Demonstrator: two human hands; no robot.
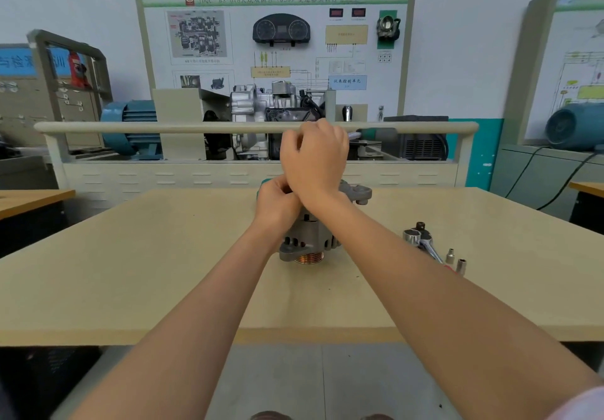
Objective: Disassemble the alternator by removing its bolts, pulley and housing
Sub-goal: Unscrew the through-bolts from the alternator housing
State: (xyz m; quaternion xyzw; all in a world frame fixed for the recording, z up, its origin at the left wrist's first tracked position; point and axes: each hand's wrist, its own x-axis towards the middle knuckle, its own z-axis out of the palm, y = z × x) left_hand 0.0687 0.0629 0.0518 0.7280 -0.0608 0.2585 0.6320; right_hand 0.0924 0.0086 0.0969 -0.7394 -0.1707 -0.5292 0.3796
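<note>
Right hand (pixel 315 155), raised, grasps a green-handled tool (pixel 376 133); left hand (pixel 276 202) clenched atop the alternator (pixel 307 236), grasp unclear.

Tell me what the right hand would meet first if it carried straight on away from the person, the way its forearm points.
Probably the beige rail of the training bench behind the table. The right hand, gripping a green-handled tool, overlaps that rail in the head view, but depth is unclear. The grey metal alternator sits below it.

Beige table (pixel 163 256) with alternator (pixel 307 236), ratchet (pixel 421 240), two sockets (pixel 456 259).
</note>
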